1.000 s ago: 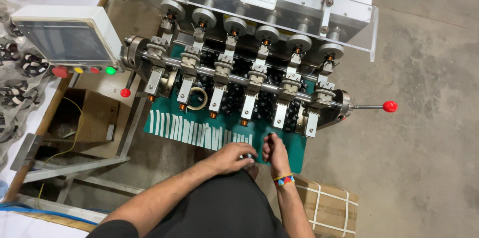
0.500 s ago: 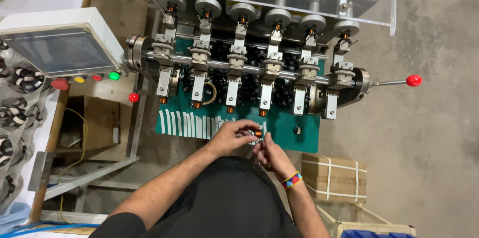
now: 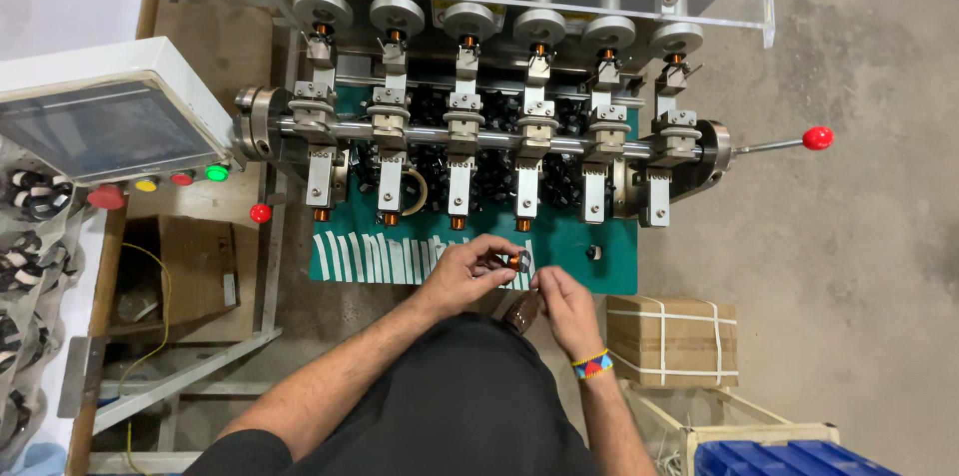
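A person's left hand [image 3: 468, 271] pinches a small copper-wound coil [image 3: 514, 260] by the fingertips – the right hand [image 3: 562, 298], fingers curled, touches it from the right, over the near edge of a green mat [image 3: 559, 241]. Beyond stands a six-spindle winding machine [image 3: 499, 126]; a control panel [image 3: 100, 126] sits left – a strapped cardboard box [image 3: 671, 339] right

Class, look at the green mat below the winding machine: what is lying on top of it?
On the green mat lie white strips in a row and a small dark part. Both hands cover part of its front edge.
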